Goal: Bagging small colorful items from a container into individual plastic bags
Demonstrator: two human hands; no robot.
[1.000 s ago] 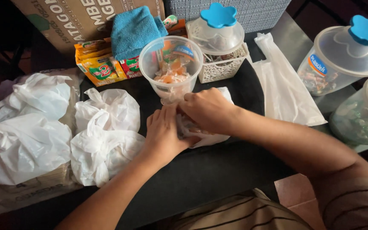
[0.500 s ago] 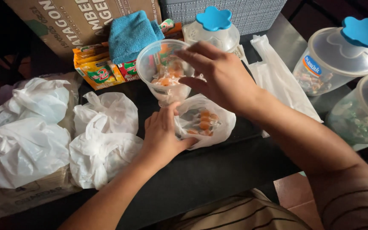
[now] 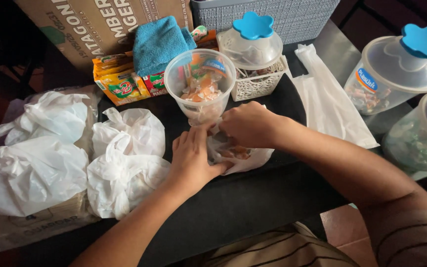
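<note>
A small clear plastic bag [image 3: 238, 155] holding wrapped sweets lies on the dark bench [image 3: 253, 207], just in front of a clear plastic cup [image 3: 201, 84]. Both hands are together on it. The left hand [image 3: 191, 158] lies along the bag's left side, its fingers pointing up toward the foot of the cup and its thumb pressed on the plastic. The right hand [image 3: 248, 123] is closed over the bag's top, its fingers pinching the plastic there; the bag's mouth is hidden beneath them.

The cup stands upright, touching the bag's upper edge, and is partly filled with orange and white wrapped sweets. Behind it to the right sits a white lattice basket [image 3: 260, 81] with a clear domed lid [image 3: 253, 42] topped by a blue flower-shaped knob. A folded blue cloth [image 3: 161, 44] rests on yellow and green packets [image 3: 119, 81] to the cup's left.

Left of the hands, several tied white plastic bags [image 3: 119, 163] are bunched together. A flat empty white bag [image 3: 329, 99] lies to the right, and beyond it stand two large clear jars [image 3: 396, 74], one lidded in blue.
</note>
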